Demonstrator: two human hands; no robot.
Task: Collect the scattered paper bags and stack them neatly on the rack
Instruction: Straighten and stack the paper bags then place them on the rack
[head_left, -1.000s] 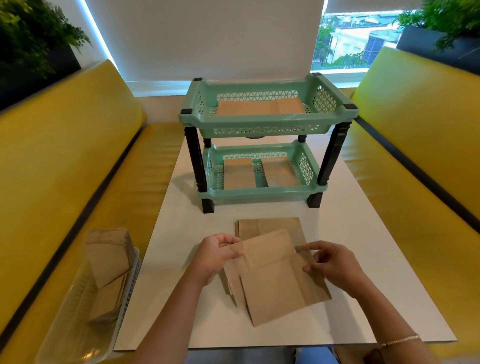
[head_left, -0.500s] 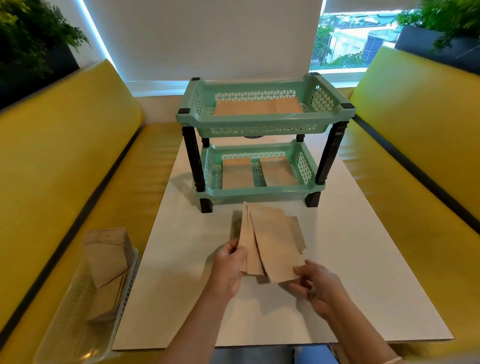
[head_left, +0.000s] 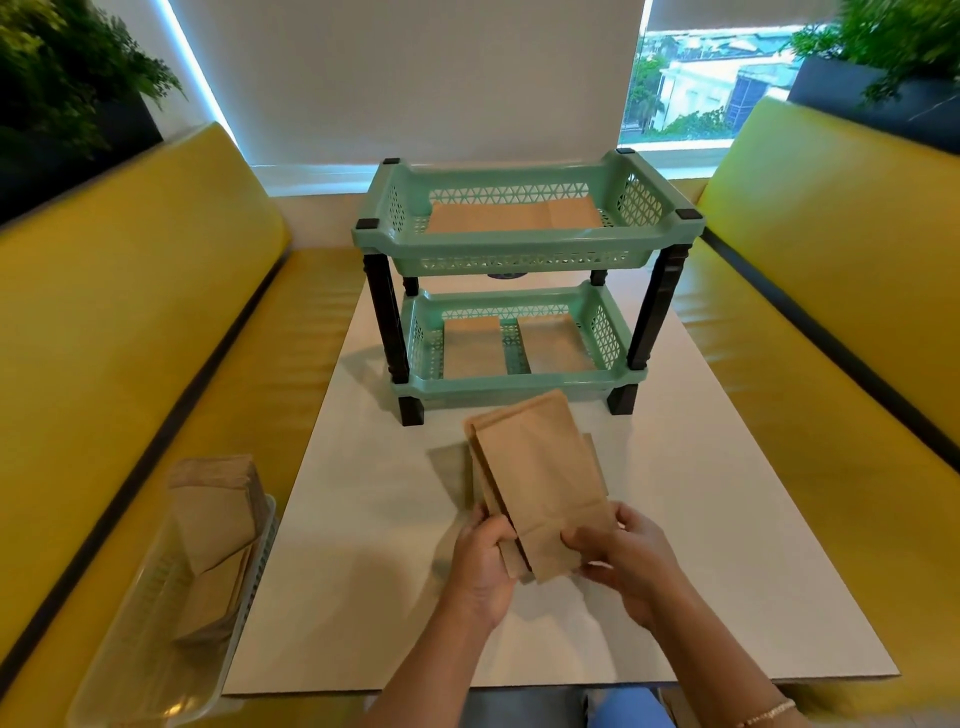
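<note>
Centrally, paper bags (head_left: 540, 483) pinched by left hand (head_left: 480, 564) and right hand (head_left: 626, 558); rack (head_left: 524, 249) beyond, bags inside; bag-filled basket (head_left: 156, 613) left.

The flat brown paper bags (head_left: 540, 483) pinched between the fingers (head_left: 584, 538) are matt kraft paper, lightly creased along the folds. The mint-green two-tier rack (head_left: 519, 249) is smooth moulded plastic with a soft sheen — its side walls pierced in a triangular lattice — on dull black plastic legs (head_left: 387, 317). The white rectangular counter (head_left: 363, 545) looks smooth and matt. The yellow bench seats (head_left: 119, 312) are glossy padded upholstery, leather-like, catching window light. The translucent white basket (head_left: 150, 670) is thin, slightly shiny plastic with slotted sides.
</note>
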